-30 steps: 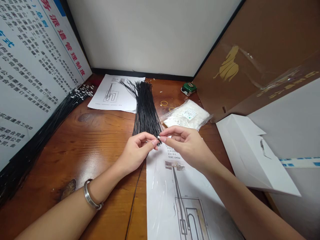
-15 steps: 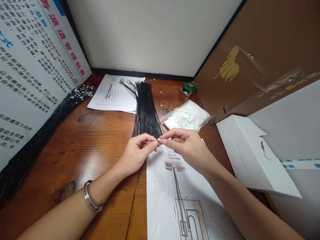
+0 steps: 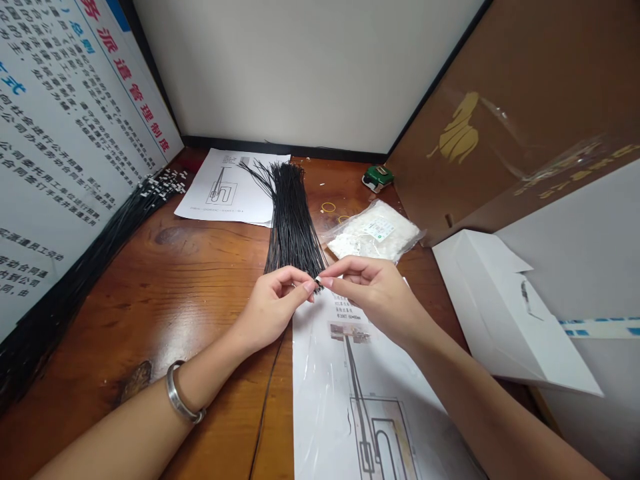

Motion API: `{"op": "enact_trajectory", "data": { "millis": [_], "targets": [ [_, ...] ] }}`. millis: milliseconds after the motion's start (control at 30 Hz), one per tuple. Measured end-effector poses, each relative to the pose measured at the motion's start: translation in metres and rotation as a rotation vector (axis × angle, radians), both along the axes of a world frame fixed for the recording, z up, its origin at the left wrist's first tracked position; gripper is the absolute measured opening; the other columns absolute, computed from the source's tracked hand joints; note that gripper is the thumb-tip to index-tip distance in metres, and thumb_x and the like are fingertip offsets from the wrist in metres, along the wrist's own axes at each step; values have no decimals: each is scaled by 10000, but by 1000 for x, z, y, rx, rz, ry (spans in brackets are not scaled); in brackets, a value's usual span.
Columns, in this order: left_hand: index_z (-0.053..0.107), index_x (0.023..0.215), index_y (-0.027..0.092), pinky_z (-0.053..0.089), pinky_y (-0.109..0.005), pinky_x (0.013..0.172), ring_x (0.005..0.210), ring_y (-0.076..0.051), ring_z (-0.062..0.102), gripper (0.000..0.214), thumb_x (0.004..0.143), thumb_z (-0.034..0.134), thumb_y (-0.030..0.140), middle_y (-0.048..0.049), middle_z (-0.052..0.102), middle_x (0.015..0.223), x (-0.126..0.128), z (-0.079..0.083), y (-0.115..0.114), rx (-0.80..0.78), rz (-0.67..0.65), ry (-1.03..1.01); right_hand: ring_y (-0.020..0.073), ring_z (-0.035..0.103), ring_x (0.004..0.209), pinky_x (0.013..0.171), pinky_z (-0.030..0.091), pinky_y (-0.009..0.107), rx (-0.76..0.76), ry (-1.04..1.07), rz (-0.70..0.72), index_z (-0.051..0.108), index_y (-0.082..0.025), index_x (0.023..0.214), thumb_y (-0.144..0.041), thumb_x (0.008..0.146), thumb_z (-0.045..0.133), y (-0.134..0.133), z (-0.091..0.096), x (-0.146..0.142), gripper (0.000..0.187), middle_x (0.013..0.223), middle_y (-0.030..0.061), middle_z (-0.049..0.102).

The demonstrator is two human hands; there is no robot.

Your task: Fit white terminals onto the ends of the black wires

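Note:
Before the near end of a bundle of thin black wires (image 3: 293, 220), my two hands meet fingertip to fingertip. My left hand (image 3: 275, 303) pinches a thin black wire (image 3: 268, 400), whose length trails down the table below my wrist. Between the thumb and forefinger of my right hand (image 3: 377, 293) is a tiny white connector (image 3: 318, 280), right at the wire's tip. Whether the wire sits inside it is too small to tell. Under my right hand lies a printed drawing sheet (image 3: 320, 400) in a clear cover.
A bag of white parts (image 3: 375, 230) rests behind my right hand, with a green tape measure (image 3: 378, 178) farther back. Another drawing (image 3: 200, 197) lies at the back left. Wires with white ends (image 3: 120, 220) lean along the left panel. A white folded box (image 3: 520, 320) stands right.
Both hands stay nearly in place, fingertips together at the small connector. Only a very slight shift of the fingers shows.

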State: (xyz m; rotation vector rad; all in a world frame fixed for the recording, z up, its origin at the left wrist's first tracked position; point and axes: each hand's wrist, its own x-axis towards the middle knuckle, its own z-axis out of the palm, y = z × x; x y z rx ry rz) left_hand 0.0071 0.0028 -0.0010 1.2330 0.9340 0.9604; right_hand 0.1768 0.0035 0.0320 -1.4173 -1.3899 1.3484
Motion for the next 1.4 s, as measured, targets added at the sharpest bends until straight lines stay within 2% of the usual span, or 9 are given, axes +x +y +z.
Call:
{"op": "enact_trajectory", "data": {
  "millis": [200,433,633,867,1167,1400],
  "targets": [
    [628,760,165,384,-238,565,620,-108,514,160,826,625,311,-3,601,677,0,-1,0,13,-9,8,106,490,537,460,323,246,-5,13,5,701,-185,745,-344,711,718,0,0,0,164,635,19,629],
    [616,754,161,365,-234,558,609,-101,494,166,828,623,310,2,587,673,-1,0,-1,-1,-23,5,119,518,537,458,354,254,45,-10,22,703,-191,735,-310,728,707,0,0,0,119,638,26,632],
    [600,751,156,342,-227,542,580,-88,461,169,831,613,303,9,575,666,-1,-1,0,-12,-43,3,80,403,465,425,262,235,77,-85,43,691,-188,711,-313,731,683,1,-3,2,128,569,-4,570],
    [589,737,155,352,-233,554,558,-81,447,159,826,609,284,15,576,658,-1,0,-1,-1,-38,22,59,277,385,403,163,233,87,-204,38,701,-181,691,-294,732,664,-2,0,-1,126,396,-70,384],
    [635,810,156,385,-233,571,625,-104,519,151,826,627,305,-8,621,707,1,-2,-1,9,19,4,54,273,374,408,177,235,191,-190,-42,703,-177,703,-284,747,658,-4,1,-4,124,383,-89,338],
    [636,776,154,393,-233,573,612,-98,523,151,826,624,296,-18,645,725,0,-2,0,5,21,9,54,283,364,401,178,231,164,-178,-45,708,-176,701,-264,736,654,-4,0,-4,109,374,-87,356]
  ]
}}
